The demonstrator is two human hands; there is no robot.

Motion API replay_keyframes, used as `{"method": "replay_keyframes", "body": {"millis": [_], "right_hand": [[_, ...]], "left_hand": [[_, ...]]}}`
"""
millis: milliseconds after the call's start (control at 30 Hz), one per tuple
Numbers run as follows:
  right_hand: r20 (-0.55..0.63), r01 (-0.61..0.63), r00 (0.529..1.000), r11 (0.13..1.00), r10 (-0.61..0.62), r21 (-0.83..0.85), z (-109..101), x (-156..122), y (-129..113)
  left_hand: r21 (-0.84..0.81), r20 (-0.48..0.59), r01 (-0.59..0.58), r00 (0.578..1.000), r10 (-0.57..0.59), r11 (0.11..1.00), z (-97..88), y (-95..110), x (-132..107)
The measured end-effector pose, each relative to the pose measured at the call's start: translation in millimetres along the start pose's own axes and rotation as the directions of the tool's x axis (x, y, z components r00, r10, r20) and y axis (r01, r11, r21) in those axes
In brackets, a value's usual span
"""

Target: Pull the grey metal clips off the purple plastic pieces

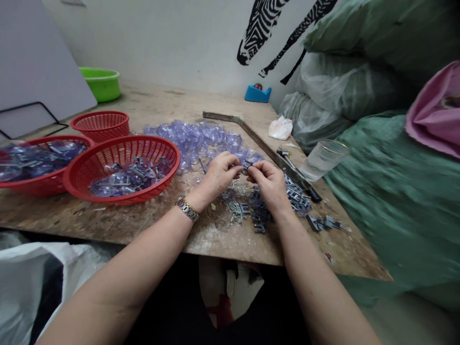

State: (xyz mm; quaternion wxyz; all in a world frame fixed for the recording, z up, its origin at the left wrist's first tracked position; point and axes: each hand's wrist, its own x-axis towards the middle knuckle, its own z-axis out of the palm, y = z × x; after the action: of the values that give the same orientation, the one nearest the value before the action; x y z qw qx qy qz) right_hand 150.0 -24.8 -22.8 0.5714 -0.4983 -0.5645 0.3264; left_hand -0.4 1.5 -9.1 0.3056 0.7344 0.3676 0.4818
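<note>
Both hands meet over the middle of the worn wooden table [143, 225] — and here is the fine work, all in the fingertips. The left hand [223, 171] is nearly closed, thumb and forefinger pinched, its other fingers curled under. The right hand [268, 182] mirrors it, thumb and forefinger drawn together. Between them sits a small dark piece [247, 166], apparently gripped from both sides, held just above the table, between the heap of clear purple plastic shells [196, 139] and the pile of grey plastic frames [296, 194]. Its exact shape is too small to tell, and fingers cover part of it.

A light, steady pinch looks right here: one hand as the anchor, the other making the small adjustments, both sides kept square so nothing twists. Thin plastic like this probably marks or snaps under a hard squeeze — even pressure is the safer bet. Staying low helps too, since a dropped piece could vanish among the tiny pale bits [237, 211] scattered just below.

Off to the left, the front red basket [158, 191] carries purple and grey pieces together. On the right, the long metal bar [264, 148] lies slantwise, with a drinking glass [323, 160] near its end, so elbows deserve care.
</note>
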Motion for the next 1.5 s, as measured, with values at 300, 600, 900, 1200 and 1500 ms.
{"method": "replay_keyframes", "body": {"millis": [300,600,900,1200,1500], "right_hand": [[0.004,0.032,0.999,0.997,-0.032,-0.064,-0.5,0.3,3.8],[-0.03,0.156,0.983,0.919,-0.179,-0.363,1.2,-5.9,-5.2],[-0.009,0.115,0.993,0.972,-0.12,-0.206,1.0,-3.8,1.1],[0.026,-0.003,1.0,1.0,0.003,0.013,4.2,-0.6,4.0],[-0.013,0.154,0.988,0.981,-0.156,-0.12,2.9,-3.4,3.2]], "left_hand": [[0.233,0.069,-0.173,0.985,0.161,0.957,0.8,-3.7,-1.6],[0.375,0.214,-0.35,0.934,0.287,0.859,1.1,-11.0,-2.7],[0.284,0.125,-0.287,0.957,0.262,0.915,4.1,-7.0,-3.3],[0.087,0.017,-0.097,0.995,0.096,0.992,9.9,-5.6,-3.2],[-0.227,0.191,0.262,0.956,-0.221,0.938,7.9,5.2,-6.2]]}}
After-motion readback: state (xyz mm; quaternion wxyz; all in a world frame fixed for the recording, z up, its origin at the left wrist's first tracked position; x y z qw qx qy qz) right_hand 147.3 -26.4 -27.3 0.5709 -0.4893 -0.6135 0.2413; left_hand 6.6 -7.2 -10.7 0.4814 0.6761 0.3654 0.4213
